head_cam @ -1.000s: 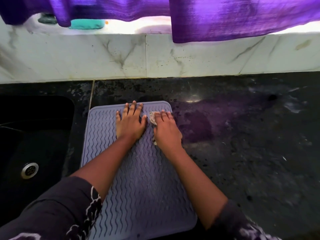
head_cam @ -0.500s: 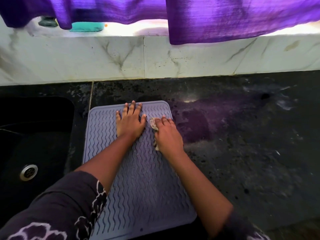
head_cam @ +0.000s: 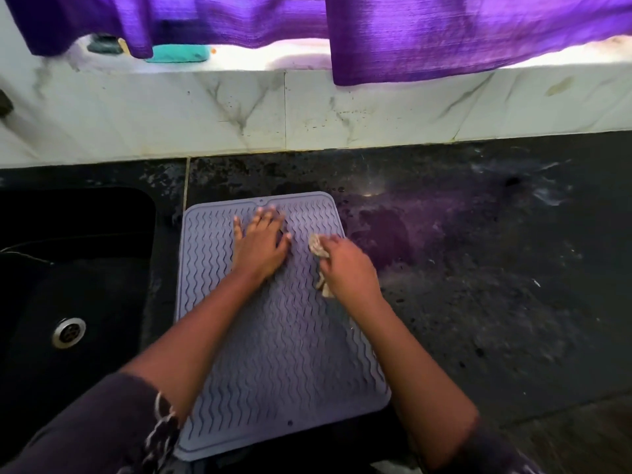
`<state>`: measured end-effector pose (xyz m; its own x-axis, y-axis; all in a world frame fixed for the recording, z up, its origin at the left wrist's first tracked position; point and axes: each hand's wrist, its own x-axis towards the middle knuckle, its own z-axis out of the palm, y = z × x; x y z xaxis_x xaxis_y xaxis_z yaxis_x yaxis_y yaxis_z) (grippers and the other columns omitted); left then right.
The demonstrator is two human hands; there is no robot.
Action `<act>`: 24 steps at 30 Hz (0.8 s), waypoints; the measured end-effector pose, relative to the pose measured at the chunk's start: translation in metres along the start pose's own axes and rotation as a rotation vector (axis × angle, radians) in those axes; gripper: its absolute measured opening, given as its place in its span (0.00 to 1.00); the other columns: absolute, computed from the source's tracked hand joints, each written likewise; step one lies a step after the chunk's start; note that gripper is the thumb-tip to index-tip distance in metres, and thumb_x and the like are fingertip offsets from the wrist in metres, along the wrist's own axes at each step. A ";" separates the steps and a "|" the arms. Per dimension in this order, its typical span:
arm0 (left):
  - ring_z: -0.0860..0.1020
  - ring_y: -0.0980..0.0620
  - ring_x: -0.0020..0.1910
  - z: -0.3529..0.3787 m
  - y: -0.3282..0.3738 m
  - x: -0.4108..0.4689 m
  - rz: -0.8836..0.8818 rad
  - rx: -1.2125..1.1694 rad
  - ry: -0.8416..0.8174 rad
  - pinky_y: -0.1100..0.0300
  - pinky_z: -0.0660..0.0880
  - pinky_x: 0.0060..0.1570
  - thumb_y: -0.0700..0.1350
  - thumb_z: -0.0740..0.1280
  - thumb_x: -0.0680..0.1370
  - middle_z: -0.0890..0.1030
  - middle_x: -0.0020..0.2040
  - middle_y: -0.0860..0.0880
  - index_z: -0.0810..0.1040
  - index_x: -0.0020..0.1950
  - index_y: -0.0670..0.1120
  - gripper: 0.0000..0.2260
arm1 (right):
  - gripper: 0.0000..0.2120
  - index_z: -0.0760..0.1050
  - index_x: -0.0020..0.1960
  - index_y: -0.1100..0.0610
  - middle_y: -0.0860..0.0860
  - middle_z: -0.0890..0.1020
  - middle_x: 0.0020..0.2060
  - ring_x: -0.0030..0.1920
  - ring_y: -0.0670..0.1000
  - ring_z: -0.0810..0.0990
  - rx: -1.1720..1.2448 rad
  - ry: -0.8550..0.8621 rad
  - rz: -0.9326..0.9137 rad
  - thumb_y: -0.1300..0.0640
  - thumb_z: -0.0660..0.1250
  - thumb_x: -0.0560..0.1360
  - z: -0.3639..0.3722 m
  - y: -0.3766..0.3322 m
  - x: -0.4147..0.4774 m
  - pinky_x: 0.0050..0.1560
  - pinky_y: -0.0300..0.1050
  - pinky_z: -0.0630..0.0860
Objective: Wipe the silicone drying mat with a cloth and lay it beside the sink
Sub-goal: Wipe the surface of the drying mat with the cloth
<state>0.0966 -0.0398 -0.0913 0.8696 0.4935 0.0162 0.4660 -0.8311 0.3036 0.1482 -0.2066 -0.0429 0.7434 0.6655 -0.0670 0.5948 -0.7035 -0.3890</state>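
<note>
Silicone drying mat point(head_cam: 273, 336): grey-lilac, ribbed with wavy lines, lying flat on the dark stone counter point(head_cam: 478, 302), its left edge just beside the black sink point(head_cam: 68, 268) and its near edge at the counter's front. From my remote seat I read 2 hands on its far half. Left hand point(head_cam: 261, 246): palm down, fingers spread and flat on the ribs near the far edge, closing on nothing. Right hand point(head_cam: 349, 268): curled over a small pale cloth point(head_cam: 318, 248), which is bunched under the fingers and pressed to the mat near its right edge; a tail of the cloth shows beneath the palm. This hand is motion-blurred, so I cannot tell finer detail of the hold. The 2 hands lie side by side, apart. Sink: metal drain point(head_cam: 68, 332) visible in its basin. Behind the counter, a white marbled tile upstand point(head_cam: 239, 114); above it, a purple curtain point(head_cam: 444, 35) hanging over a bright sill that carries a teal object point(head_cam: 179, 53).
</note>
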 end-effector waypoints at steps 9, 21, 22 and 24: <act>0.40 0.46 0.76 0.022 0.019 -0.075 -0.093 0.098 -0.076 0.44 0.35 0.70 0.60 0.41 0.80 0.42 0.78 0.49 0.39 0.76 0.56 0.26 | 0.24 0.59 0.73 0.57 0.55 0.63 0.73 0.74 0.54 0.57 -0.106 -0.031 -0.042 0.57 0.56 0.78 0.027 0.008 -0.006 0.71 0.49 0.58; 0.45 0.44 0.77 0.027 0.017 -0.076 -0.071 0.081 -0.014 0.41 0.40 0.71 0.60 0.41 0.79 0.48 0.79 0.47 0.45 0.77 0.55 0.26 | 0.22 0.64 0.71 0.57 0.56 0.68 0.70 0.70 0.56 0.64 -0.117 -0.033 0.019 0.57 0.58 0.78 0.016 -0.009 -0.024 0.67 0.48 0.63; 0.45 0.44 0.77 0.027 0.017 -0.076 -0.071 0.081 -0.012 0.41 0.41 0.71 0.60 0.41 0.79 0.48 0.79 0.47 0.45 0.77 0.55 0.26 | 0.23 0.60 0.73 0.57 0.56 0.64 0.72 0.73 0.55 0.59 -0.126 -0.045 0.018 0.57 0.56 0.79 0.022 -0.009 -0.027 0.70 0.48 0.58; 0.46 0.43 0.77 0.028 0.017 -0.075 -0.068 0.087 -0.012 0.41 0.41 0.71 0.60 0.42 0.79 0.49 0.79 0.47 0.46 0.77 0.55 0.27 | 0.24 0.57 0.74 0.56 0.54 0.62 0.74 0.74 0.54 0.56 -0.134 -0.041 0.042 0.56 0.55 0.79 0.031 -0.004 -0.046 0.71 0.47 0.56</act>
<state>0.0436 -0.0983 -0.1137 0.8370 0.5470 -0.0130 0.5360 -0.8150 0.2201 0.1020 -0.2265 -0.0665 0.7569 0.6426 -0.1188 0.6010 -0.7559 -0.2596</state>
